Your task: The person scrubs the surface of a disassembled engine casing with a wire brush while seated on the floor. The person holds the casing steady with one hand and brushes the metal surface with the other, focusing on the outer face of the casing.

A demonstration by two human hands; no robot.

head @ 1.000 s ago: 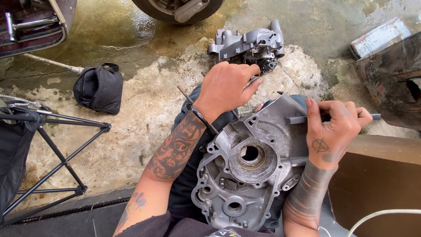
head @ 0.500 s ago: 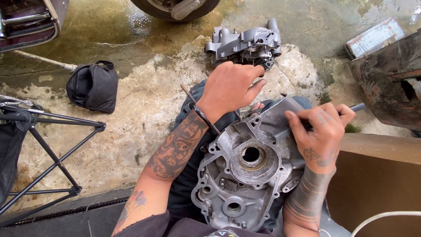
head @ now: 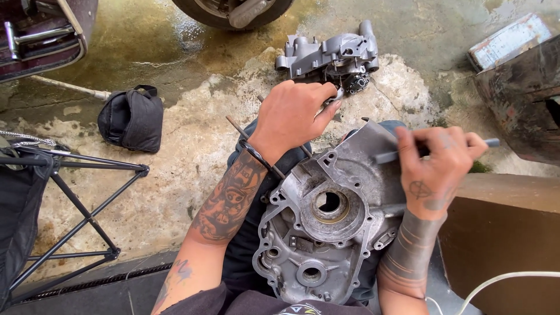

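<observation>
A worn grey metal engine case half (head: 326, 227) with a round bearing hole lies across my lap. My right hand (head: 434, 166) is shut on a thin grey-handled brush (head: 385, 156), its head against the case's upper right face. My left hand (head: 291, 114) reaches past the far edge of the case with the fingers curled around a small grey piece; whether it is part of the case is unclear. A thin dark rod (head: 245, 137) passes under my left wrist.
A second grey engine case (head: 326, 55) sits on the wet cracked concrete ahead. A black pouch (head: 131, 116) lies to the left, a black folding stand (head: 76, 216) nearer left. A rusty metal box (head: 519, 99) and a brown board (head: 501, 233) are on the right, a tyre (head: 233, 13) at the top.
My right hand has moved the brush back and forth over the case's upper right face. My left hand shifted slightly left and stayed at the far edge.
</observation>
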